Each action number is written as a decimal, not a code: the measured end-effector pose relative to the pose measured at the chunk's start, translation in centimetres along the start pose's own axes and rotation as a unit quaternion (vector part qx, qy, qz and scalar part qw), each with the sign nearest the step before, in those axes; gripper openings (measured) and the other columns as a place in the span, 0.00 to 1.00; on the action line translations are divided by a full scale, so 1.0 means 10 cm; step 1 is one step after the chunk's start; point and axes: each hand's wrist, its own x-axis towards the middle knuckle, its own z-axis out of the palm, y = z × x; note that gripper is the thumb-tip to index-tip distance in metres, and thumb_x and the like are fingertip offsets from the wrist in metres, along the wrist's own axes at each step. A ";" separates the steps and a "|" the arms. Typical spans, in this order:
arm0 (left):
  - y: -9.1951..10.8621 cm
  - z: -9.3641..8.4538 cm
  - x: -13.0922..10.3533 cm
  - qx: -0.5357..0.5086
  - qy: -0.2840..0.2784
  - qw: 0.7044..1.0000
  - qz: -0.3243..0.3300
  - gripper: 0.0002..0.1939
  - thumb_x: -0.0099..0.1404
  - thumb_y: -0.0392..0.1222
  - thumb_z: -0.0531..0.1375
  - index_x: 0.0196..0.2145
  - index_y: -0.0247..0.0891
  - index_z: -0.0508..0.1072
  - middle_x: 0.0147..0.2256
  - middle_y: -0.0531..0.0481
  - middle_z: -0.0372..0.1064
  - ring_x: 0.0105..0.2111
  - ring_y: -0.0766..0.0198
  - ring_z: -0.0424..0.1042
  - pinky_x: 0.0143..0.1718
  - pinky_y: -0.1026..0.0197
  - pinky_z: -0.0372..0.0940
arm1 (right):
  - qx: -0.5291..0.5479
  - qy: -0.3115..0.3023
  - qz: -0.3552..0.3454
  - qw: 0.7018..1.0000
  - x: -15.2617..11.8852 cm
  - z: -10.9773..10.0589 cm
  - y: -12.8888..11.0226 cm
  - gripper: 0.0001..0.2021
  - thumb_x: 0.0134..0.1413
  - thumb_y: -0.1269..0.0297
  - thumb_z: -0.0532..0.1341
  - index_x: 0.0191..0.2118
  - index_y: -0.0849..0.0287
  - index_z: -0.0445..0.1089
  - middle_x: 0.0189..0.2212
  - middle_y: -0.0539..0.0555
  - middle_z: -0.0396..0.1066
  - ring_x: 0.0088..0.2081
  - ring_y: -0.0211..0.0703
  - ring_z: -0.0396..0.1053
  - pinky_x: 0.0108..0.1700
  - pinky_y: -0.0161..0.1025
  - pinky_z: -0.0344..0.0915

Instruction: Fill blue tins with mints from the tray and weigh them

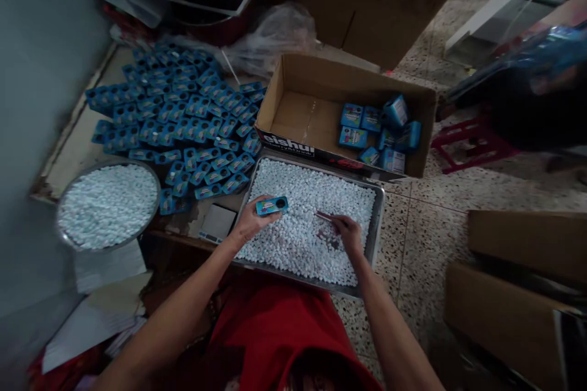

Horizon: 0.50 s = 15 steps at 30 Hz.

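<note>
My left hand (252,222) is closed around a small blue box (272,205), tilted so that a dark round opening on its top shows. The box is above a metal tray (380,220) filled with small white pellets (293,244). At the right part of the tray, my right hand (347,233) is closed on a thin, reddish-brown, scoop-like tool (323,215), whose tip is at the pellets. Its exact shape is too small to make out. Near the right hand, a bare dark patch of tray bottom (334,241) shows through the pellets.
Many similar blue boxes (183,104) stand in rows at the left. A round metal bowl (158,195) of white pellets and a small scale (217,222) are nearby. Beyond the tray, a cardboard box (293,113) holds several blue cartons (352,115). A person (532,91) sits at the right.
</note>
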 end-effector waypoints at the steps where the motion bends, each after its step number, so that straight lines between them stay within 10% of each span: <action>1: 0.02 -0.05 -0.02 0.035 0.015 0.999 0.010 0.24 0.52 0.48 0.71 0.45 0.35 0.77 0.38 0.46 0.79 0.38 0.54 0.78 0.43 0.55 0.73 | 0.029 -0.023 0.012 0.999 0.01 0.23 -0.02 0.21 0.52 0.46 0.61 0.35 0.61 0.78 0.17 0.49 0.68 0.20 0.40 0.63 0.25 0.38 0.60; 5: 0.12 -0.28 -0.09 0.201 0.055 0.975 0.075 0.17 0.56 0.39 0.68 0.45 0.41 0.78 0.43 0.47 0.79 0.45 0.54 0.77 0.50 0.56 0.70 | 0.109 -0.073 0.046 0.990 0.02 0.57 -0.25 0.21 0.50 0.46 0.63 0.37 0.62 0.77 0.19 0.48 0.68 0.19 0.37 0.61 0.22 0.36 0.58; 15: 0.18 -0.23 0.00 0.224 -0.017 0.963 0.151 0.14 0.60 0.36 0.63 0.44 0.39 0.79 0.44 0.46 0.78 0.45 0.54 0.77 0.50 0.56 0.69 | 0.011 -0.153 -0.040 0.987 -0.06 -0.03 -1.47 0.10 0.53 0.59 0.65 0.34 0.59 0.81 0.17 0.48 0.68 0.20 0.37 0.62 0.25 0.35 0.57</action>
